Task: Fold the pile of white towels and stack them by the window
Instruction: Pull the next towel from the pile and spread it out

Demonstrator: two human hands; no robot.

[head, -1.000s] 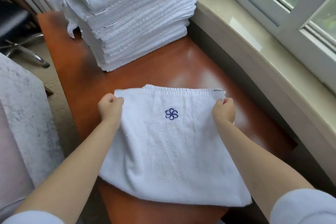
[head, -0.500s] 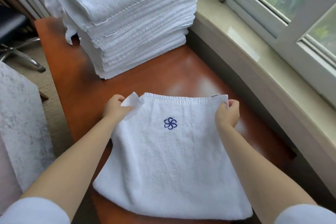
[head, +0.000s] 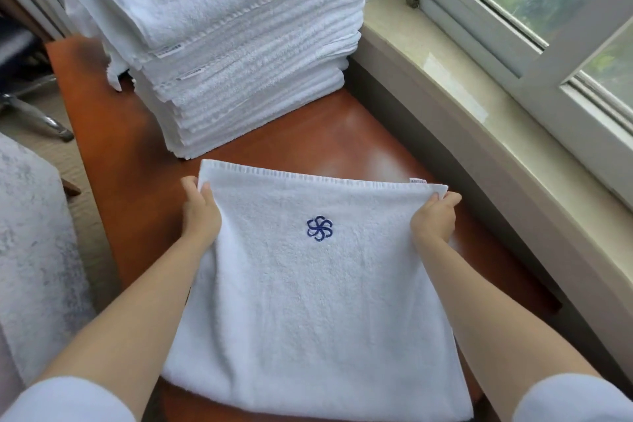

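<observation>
- One pale grey mottled fabric surface [head: 30, 250] fills the left edge; beyond it, one chrome chair leg [head: 37, 116] stands on the floor.
- One left hand [head: 200, 212] pinches the towel's far left corner, fingers curled round the hem.
- One white towel [head: 315, 301] lies on the red-brown wooden table [head: 113, 154] between the hands, its far edge lifted. One blue pinwheel emblem [head: 319, 228] is stitched on it; one small label [head: 418, 180] at the far hem is too small to read.
- Half a second ago the left corner was folded over; now the hem runs straight and taut.
- One tall stack of folded towels [head: 239, 44] stands on the table just beside the window sill [head: 445, 79]; the layers are too fine to count, their tags illegible.
- One right hand [head: 433, 219] pinches the far right corner.
- One window [head: 534, 27] on the right.
</observation>
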